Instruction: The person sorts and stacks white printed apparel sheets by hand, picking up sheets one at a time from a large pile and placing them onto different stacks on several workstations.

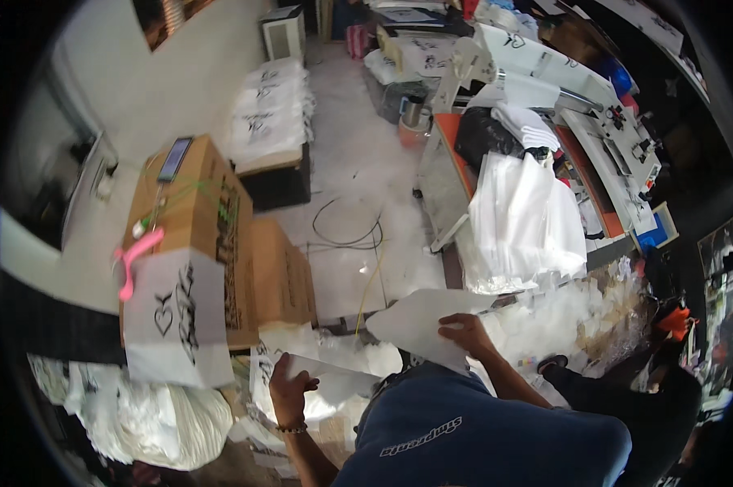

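Right hand point(464, 331): fingers curled over the near edge of a white sheet point(419, 321), closed on it. The sheet is held flat and tilted, above the floor, in front of the person's blue shirt point(496, 430).

Left hand point(289, 390): beaded bracelet at the wrist, fingers folded round the edge of a second white piece with black print point(318, 369), gripping it low, just above a heap of clear plastic wrap point(342, 349).

Between and below the hands: loose white bags and plastic, piled on the floor.

Left of the left hand: a bulging white sack point(180, 422). Above it, stacked cardboard boxes point(253, 260); a white printed bag point(176, 325) hangs down the front of the nearest box. A pink hanger point(135, 260) lies at the box's top edge; a phone point(175, 157) rests farther back on the same top.

Beyond: grey floor with a black cable point(350, 231) looped on it. A low bench carries a stack of printed white bags point(269, 109).

Right of the right hand: a table with an orange edge point(456, 154), white fabric point(525, 219) draped over its side, a white press machine point(610, 122) on top. Another person in dark clothing point(626, 390) sits low at the right, just beside the plastic heap.
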`<state>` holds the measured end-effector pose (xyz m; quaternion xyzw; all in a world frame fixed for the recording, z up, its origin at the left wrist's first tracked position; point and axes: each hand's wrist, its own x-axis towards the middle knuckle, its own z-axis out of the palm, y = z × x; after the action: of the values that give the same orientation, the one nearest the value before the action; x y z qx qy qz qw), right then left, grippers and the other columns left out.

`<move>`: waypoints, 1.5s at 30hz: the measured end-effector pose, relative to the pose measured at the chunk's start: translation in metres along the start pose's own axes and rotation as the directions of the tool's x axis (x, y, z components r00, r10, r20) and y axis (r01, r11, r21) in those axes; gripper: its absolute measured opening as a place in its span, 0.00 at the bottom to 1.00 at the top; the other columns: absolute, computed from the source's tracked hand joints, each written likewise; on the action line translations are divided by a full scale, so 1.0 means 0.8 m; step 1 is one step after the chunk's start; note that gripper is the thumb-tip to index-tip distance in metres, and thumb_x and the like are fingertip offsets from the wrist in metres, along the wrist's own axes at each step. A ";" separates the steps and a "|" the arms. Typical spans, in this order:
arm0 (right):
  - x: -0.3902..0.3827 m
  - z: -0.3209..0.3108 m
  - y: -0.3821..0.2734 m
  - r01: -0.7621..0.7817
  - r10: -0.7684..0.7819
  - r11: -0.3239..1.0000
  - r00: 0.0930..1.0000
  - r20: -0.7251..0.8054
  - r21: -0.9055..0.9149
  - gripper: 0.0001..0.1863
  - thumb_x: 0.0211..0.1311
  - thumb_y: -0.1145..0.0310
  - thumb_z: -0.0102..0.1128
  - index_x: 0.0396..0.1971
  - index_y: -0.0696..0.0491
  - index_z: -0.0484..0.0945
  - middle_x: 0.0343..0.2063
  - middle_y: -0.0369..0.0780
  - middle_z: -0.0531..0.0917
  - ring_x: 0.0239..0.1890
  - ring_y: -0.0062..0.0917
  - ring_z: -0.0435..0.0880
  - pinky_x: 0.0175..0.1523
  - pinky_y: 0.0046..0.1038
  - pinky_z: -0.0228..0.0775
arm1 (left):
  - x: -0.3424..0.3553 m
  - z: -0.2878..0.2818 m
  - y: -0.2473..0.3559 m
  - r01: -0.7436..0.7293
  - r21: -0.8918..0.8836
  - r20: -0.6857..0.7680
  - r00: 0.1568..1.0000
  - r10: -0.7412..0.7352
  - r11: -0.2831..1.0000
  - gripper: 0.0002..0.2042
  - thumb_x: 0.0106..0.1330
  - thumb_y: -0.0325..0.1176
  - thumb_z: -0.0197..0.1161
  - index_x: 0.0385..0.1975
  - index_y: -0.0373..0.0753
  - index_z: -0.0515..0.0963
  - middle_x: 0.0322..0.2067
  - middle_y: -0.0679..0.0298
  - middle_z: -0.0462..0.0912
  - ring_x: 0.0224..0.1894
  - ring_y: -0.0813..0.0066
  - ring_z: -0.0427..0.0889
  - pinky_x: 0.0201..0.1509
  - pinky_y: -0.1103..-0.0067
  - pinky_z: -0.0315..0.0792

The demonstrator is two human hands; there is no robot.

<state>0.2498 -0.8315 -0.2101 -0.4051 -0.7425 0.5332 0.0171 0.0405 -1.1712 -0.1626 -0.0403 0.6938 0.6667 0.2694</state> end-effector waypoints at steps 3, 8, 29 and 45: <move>0.043 -0.002 -0.002 -0.139 0.128 0.986 0.985 0.114 0.092 0.18 0.50 0.64 0.71 0.41 0.56 0.84 0.36 0.42 0.85 0.38 0.24 0.83 0.46 0.26 0.73 | 0.048 0.055 0.032 0.005 0.074 0.045 0.999 -0.008 0.997 0.29 0.56 0.19 0.55 0.61 0.22 0.60 0.36 0.53 0.79 0.24 0.69 0.82 0.28 0.78 0.80; 0.124 -0.017 0.018 -0.110 0.100 0.993 0.972 0.211 0.037 0.18 0.49 0.63 0.70 0.41 0.53 0.85 0.41 0.44 0.85 0.46 0.29 0.81 0.54 0.29 0.71 | 0.126 0.130 0.096 -0.068 0.070 0.050 0.997 0.064 0.995 0.27 0.57 0.20 0.55 0.59 0.23 0.62 0.34 0.54 0.79 0.22 0.71 0.80 0.27 0.79 0.79; 0.116 -0.210 -0.258 0.084 -0.258 0.794 0.943 0.209 0.602 0.16 0.53 0.72 0.69 0.43 0.56 0.83 0.39 0.38 0.85 0.43 0.20 0.80 0.52 0.22 0.70 | 0.200 0.539 0.615 -0.864 -0.025 0.617 0.383 0.688 0.503 0.21 0.62 0.23 0.58 0.58 0.35 0.72 0.45 0.64 0.78 0.34 0.83 0.75 0.36 0.86 0.72; -0.191 -0.236 -0.192 0.564 0.184 0.664 0.513 -0.838 0.491 0.18 0.29 0.71 0.78 0.27 0.61 0.84 0.24 0.42 0.85 0.25 0.22 0.82 0.33 0.21 0.69 | 0.195 0.919 0.724 -0.528 -0.375 0.926 -0.167 0.339 0.762 0.22 0.66 0.28 0.59 0.59 0.32 0.67 0.52 0.58 0.76 0.52 0.65 0.77 0.56 0.66 0.75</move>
<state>0.3493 -0.7952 0.0569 -0.4723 -0.4096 0.5090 0.5917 -0.0976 -0.3655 0.3187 0.6841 0.3202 0.4984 0.4256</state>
